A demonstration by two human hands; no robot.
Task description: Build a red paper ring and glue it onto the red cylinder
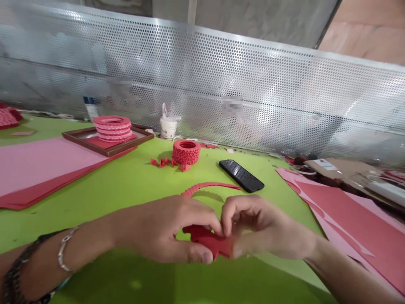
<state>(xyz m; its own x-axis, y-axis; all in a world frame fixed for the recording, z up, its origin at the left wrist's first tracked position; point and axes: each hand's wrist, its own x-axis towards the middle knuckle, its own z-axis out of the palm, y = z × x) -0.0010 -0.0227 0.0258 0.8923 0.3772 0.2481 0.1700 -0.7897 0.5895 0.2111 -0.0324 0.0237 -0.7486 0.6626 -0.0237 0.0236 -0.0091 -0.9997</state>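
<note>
Between my two hands is a piece of red folded paper (210, 241), creased and angular. My left hand (171, 230) grips it from the left, with the thumb along the near side and the fingers over the top. At its right end my right hand (262, 228) pinches the paper between thumb and fingers. Just beyond my hands a curved strip of red folded paper (202, 185) arches over the table towards the phone; its left end is hidden behind my left hand. My fingers cover part of the held paper.
On the green table (139, 181) lie a black phone (241, 175), a red paper ring stack (186, 153) and small red folded pieces (164, 162). A brown tray (110, 150) bears pink rings (112, 128). Paper sheets (341, 211) lie right. A perforated metal panel (202, 71) stands behind.
</note>
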